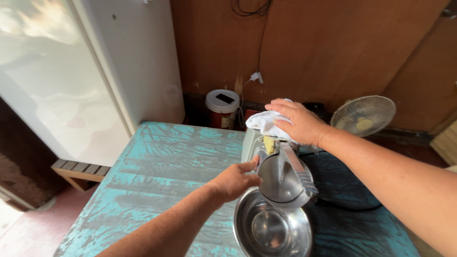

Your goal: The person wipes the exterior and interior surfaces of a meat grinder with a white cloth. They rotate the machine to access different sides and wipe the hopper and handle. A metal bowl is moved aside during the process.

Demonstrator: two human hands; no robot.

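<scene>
Two bare hands are seen from above at a grey metal countertop machine with a round steel disc (281, 173), set toward the far right part of a worn turquoise-painted wooden tabletop (162, 162). The right hand (297, 121) is pressed flat, fingers spread, on a crumpled white cloth (264, 123) laid over the machine's top. The left hand (235, 180) is curled about the left rim of the disc housing, thumb on the edge. A shiny round stainless steel bowl (271, 228) is placed just below the disc, near the tabletop's near edge. The machine is judged heavy and rigid, its polished steel slippery, the disc edge possibly sharp; the body sides seem the safest hold. The cloth is soft and light. Beyond the far edge a white-lidded red bucket (222, 108) and a small white fan (364, 115) are visible.
</scene>
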